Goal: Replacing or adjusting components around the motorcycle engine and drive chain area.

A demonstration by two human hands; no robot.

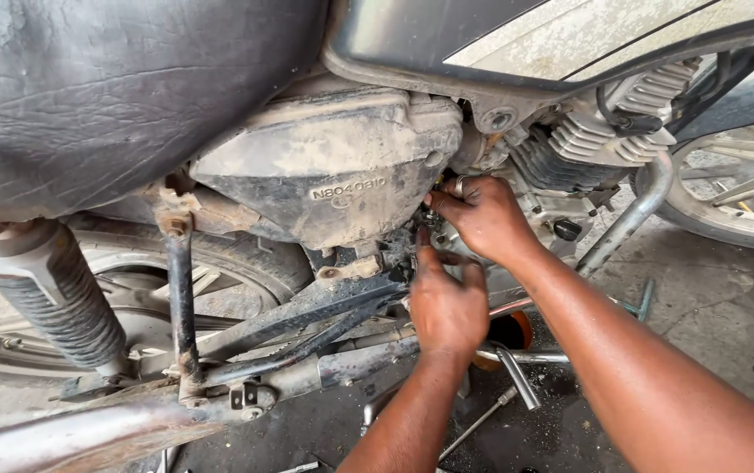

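1. Left hand (447, 307): forearm enters from the near edge and runs up and away; back of the hand faces the camera; fingers point up into the gap below the side cover (333, 171). The fingertips are hidden behind the frame parts, so the grip cannot be told as open or closed.
2. Right hand (482, 219): forearm enters from the near right corner and crosses diagonally to the left and far side. Wrist bent slightly, knuckles up, fingers curled together and pinched on a small dark part (430, 213) at the engine's rear edge. Grip closed on that part; what the part is cannot be made out.
3. The two hands are close together, left just below right, both at the junction between side cover and engine (570, 144).
4. Side cover: dusty, dark, sits left of the hands under the seat (114, 88).
5. Engine: finned cylinder, right of and beyond the right hand.
6. Rear shock absorber (53, 293): tilted, at far left of the scene, well apart from the hands.
7. Floor (727, 307): concrete, with a metal wrench (517, 377) lying below the left wrist.
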